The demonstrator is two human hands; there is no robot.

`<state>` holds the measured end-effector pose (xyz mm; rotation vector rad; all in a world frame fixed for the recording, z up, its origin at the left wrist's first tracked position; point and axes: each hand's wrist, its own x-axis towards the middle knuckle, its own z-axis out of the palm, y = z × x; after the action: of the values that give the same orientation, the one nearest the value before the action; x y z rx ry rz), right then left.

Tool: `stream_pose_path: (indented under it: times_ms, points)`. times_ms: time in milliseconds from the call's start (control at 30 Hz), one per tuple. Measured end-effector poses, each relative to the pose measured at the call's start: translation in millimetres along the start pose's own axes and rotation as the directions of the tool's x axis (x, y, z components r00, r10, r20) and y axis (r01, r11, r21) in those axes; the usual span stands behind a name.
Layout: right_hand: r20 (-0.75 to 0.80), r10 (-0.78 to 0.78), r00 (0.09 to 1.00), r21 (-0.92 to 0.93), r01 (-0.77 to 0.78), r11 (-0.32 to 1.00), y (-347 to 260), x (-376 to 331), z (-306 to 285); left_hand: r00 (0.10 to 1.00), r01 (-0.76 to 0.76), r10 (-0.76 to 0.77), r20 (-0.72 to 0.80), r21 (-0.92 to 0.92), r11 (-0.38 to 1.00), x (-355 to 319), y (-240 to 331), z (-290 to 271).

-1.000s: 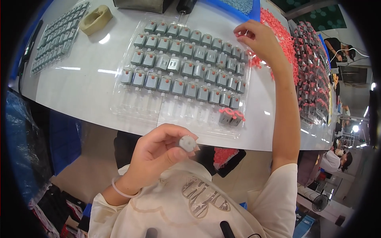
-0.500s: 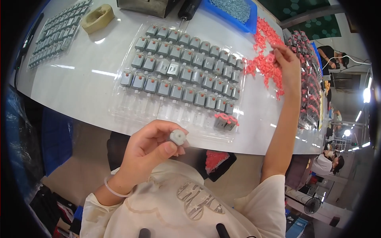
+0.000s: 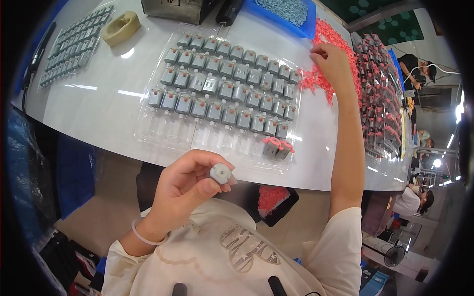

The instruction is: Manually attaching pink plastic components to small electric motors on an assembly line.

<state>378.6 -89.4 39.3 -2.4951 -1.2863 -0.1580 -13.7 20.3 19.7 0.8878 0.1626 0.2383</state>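
Observation:
My left hand [image 3: 185, 182] pinches a small grey motor [image 3: 220, 173] between thumb and fingers, its round end facing up, in front of the table edge. My right hand [image 3: 332, 63] is over the left side of a pile of small pink plastic parts [image 3: 321, 81], thumb and fingertips drawn together; what they hold, if anything, is too small to tell. Between the hands lies a clear plastic tray [image 3: 173, 129] with rows of grey motors [image 3: 214, 111]. Two motors with pink parts on top [image 3: 278, 149] stand in its near right corner.
A blue bin [image 3: 310, 22] of small light-blue pieces stands at the back. Stacked trays of pink-topped motors [image 3: 377, 103] line the right. Another motor tray [image 3: 74, 47], a beige ring-shaped block [image 3: 121, 29], a dark metal box [image 3: 180, 11] and a black-handled tool [image 3: 228, 14] lie farther off.
My right hand has moved left and slightly away across the pink parts, its fingertips now at the pile's left edge. My left hand keeps its hold on the motor, nearly still.

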Motion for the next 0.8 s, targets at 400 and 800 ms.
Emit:
stream_pose_path:
  times_ms: [400, 800]
  points:
    - [-0.312, 0.108, 0.944, 0.352, 0.010, 0.936, -45.3, -40.7, -28.6, 0.997, -0.077, 0.077, 0.010, 0.066, 0.995, -2.7, -1.5, -2.4]
    - [-0.270, -0.144, 0.952, 0.687, 0.295, 0.664, -210.5, -164.8, -4.9, 0.998, -0.053, 0.052, 0.043, 0.023, 0.998, 1.8, -12.8, 9.5]
